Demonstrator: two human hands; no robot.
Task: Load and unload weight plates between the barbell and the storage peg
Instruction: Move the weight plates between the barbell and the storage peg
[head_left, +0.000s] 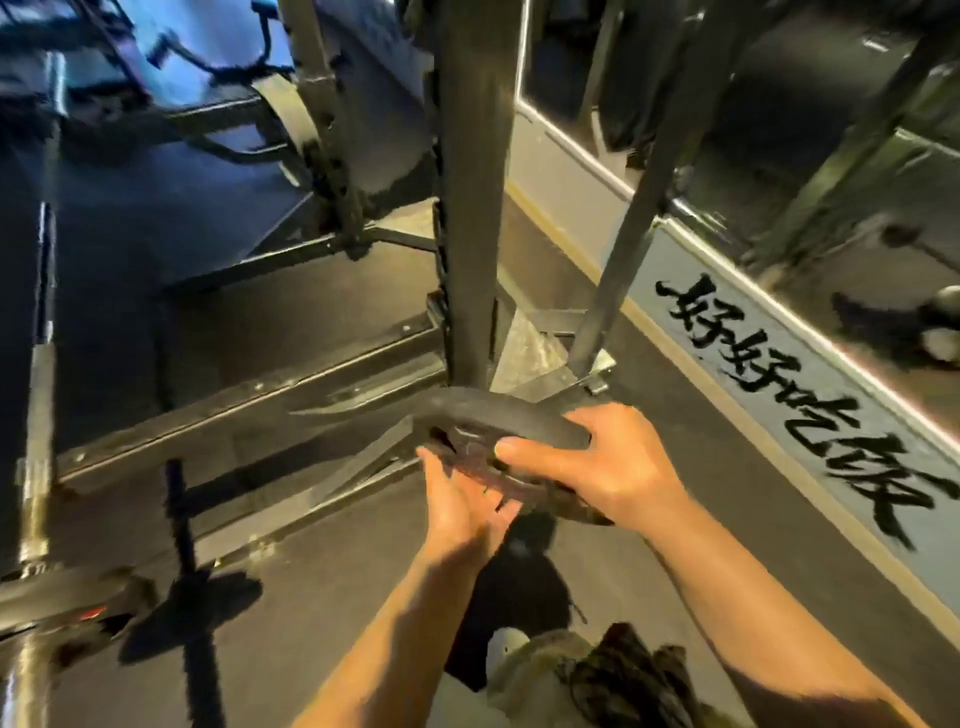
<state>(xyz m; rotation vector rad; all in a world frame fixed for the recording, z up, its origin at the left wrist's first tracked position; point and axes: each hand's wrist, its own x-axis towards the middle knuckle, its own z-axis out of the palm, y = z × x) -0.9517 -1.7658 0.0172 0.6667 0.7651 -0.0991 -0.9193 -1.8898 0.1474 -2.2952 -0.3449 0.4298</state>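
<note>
My right hand (618, 462) grips the rim of a black weight plate (498, 436), thumb across its face; my left hand (462, 504) cups it from beneath, fingers loosely curled. The plate hangs low beside the rack upright (472, 208). I judge it mid-carry; next, align its bore with the barbell (39, 374) sleeve, far left.
</note>
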